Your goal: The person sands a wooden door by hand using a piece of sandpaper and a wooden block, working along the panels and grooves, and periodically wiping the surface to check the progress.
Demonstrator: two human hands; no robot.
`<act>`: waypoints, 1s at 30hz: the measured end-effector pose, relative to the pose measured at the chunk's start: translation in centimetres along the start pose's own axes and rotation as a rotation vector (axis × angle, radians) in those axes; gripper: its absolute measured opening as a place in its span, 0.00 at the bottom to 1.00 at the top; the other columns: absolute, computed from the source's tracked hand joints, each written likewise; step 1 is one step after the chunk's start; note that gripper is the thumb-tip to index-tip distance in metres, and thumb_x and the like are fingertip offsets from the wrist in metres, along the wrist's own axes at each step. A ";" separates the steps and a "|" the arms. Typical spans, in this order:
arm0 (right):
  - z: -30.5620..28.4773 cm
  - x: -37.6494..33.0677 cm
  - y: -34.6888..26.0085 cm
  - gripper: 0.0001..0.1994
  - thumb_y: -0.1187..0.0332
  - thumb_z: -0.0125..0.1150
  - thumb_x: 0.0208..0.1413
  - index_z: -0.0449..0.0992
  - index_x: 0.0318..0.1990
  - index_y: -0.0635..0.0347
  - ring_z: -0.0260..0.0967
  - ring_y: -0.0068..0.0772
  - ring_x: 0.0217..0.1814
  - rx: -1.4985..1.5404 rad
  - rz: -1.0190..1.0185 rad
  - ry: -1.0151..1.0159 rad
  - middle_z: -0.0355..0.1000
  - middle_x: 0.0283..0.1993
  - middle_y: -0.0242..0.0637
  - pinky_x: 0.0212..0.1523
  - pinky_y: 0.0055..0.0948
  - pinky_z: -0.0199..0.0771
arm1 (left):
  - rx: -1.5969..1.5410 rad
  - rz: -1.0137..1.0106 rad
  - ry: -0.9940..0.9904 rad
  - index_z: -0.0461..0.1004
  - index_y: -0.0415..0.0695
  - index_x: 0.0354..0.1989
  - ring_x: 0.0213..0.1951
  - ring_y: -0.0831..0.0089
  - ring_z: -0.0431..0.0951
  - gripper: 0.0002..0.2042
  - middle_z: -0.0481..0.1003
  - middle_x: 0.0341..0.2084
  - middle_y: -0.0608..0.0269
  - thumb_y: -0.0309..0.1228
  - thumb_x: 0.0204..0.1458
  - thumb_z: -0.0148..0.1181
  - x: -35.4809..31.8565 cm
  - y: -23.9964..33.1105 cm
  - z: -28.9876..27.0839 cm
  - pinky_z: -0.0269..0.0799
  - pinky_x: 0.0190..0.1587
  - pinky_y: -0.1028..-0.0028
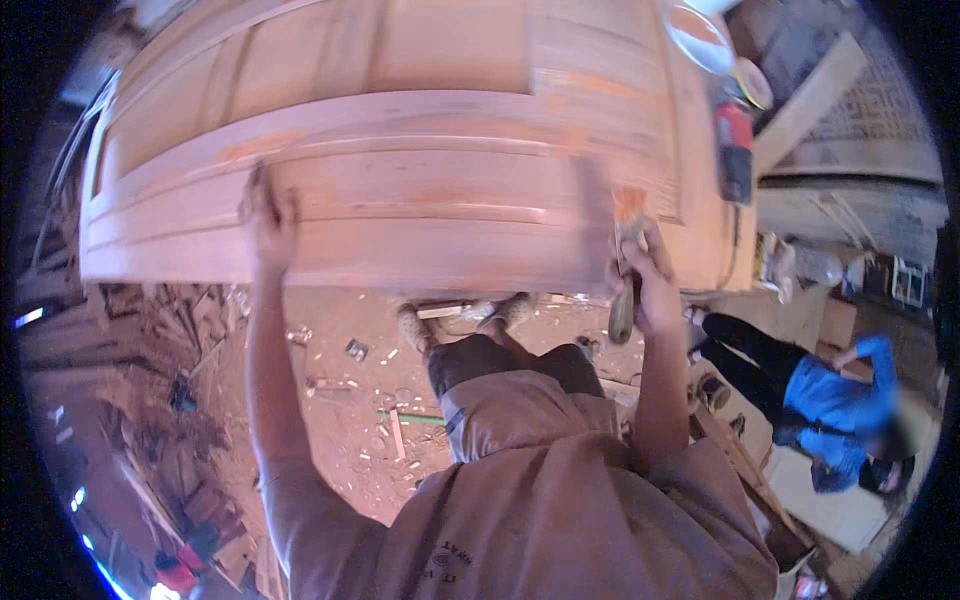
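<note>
In front of me lies a large wooden panelled door [430,245], with orange smears along its rails. My left hand [268,218] is at its near left part, fingers stretched out and empty; blur hides whether it touches the wood. At the near right edge, my right hand [650,275] is closed around a putty knife [620,318]. The knife points away from me, its handle end sticking out below my fingers. Orange paste covers its blade, which is over the door. A white bowl [700,40] with orange paste stands at the far right of the door.
A red and black angle grinder [736,150] lies at the door's right side, its cord hanging down. Wood offcuts [150,340] are heaped at the left. Shavings and scraps litter the dirt floor [350,420]. A person in blue [830,390] is at the right.
</note>
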State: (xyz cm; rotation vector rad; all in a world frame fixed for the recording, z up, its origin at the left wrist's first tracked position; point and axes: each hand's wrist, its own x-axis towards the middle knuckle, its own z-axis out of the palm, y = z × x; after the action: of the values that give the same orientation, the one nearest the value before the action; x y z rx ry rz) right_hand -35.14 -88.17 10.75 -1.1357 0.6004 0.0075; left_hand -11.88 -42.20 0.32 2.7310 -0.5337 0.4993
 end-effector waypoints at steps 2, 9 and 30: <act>-3.6 -4.3 0.2 0.11 0.64 0.53 0.67 0.68 0.52 0.56 0.60 0.19 0.22 0.033 0.000 0.170 0.67 0.34 0.29 0.22 0.22 0.62 | -0.037 -0.003 0.023 0.63 0.35 0.67 0.68 0.48 0.62 0.26 0.64 0.66 0.44 0.36 0.64 0.55 -0.8 -1.1 0.2 0.55 0.70 0.55; -16.8 -7.3 8.6 0.27 0.49 0.38 0.73 0.64 0.69 0.54 0.66 0.25 0.32 -0.325 -0.237 0.430 0.66 0.35 0.31 0.33 0.28 0.72 | -0.050 -0.163 0.032 0.62 0.34 0.67 0.69 0.46 0.61 0.27 0.62 0.66 0.39 0.40 0.66 0.51 -2.1 -0.1 1.8 0.55 0.70 0.56; -14.2 -3.1 13.5 0.28 0.71 0.49 0.69 0.55 0.74 0.57 0.68 0.64 0.55 -0.948 -0.656 0.671 0.63 0.68 0.57 0.53 0.45 0.72 | 0.086 -0.318 0.076 0.65 0.36 0.65 0.68 0.47 0.62 0.30 0.64 0.66 0.42 0.48 0.64 0.52 -2.4 6.3 1.6 0.53 0.71 0.54</act>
State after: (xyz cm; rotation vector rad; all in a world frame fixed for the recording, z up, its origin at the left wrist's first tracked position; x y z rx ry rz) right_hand -48.09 -93.42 -3.24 -2.2560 0.8092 -0.7458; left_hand -16.14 -47.62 -0.63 2.7896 -0.0562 0.5502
